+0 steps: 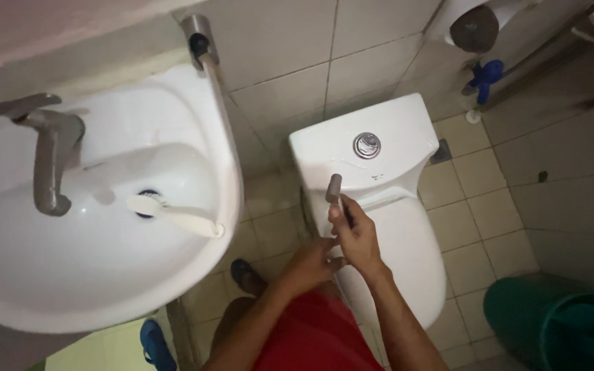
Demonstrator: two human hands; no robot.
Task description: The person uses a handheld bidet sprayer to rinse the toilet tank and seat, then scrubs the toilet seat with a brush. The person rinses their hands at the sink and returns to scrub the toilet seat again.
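- Red shorts (314, 336) fill the bottom edge, closest to the lens, with a dark sandal (247, 275) seen on the tiled floor (479, 206) just beyond
- Above them the right hand (356, 233) is closed around a bidet sprayer (336, 191); its grey nozzle stands up out of the fist, over the front of the white toilet tank (372, 141)
- Just below, the left hand (313, 261) is brought against the right; its fingers appear curled, but what they grip, if anything, cannot be told
- Water could be thrown over the tank, the closed toilet lid (414, 261) and the floor if the trigger were squeezed while the nozzle points upward, as judged from its present angle
- A slip is judged possible should the tiles get wet, since little standing room is left between toilet and wash basin (104, 275)
- To the left, the white basin is seen with a grey tap (49, 158) and a pale brush (173, 214) laid across the bowl toward the rim
- Beige tiles cover floor and wall; a toilet-paper roll (474, 27) hangs at the top, a blue valve (487, 74) sits under it, and a green bucket (562, 323) stands at the right
- Lighting is dim, so small details are lost
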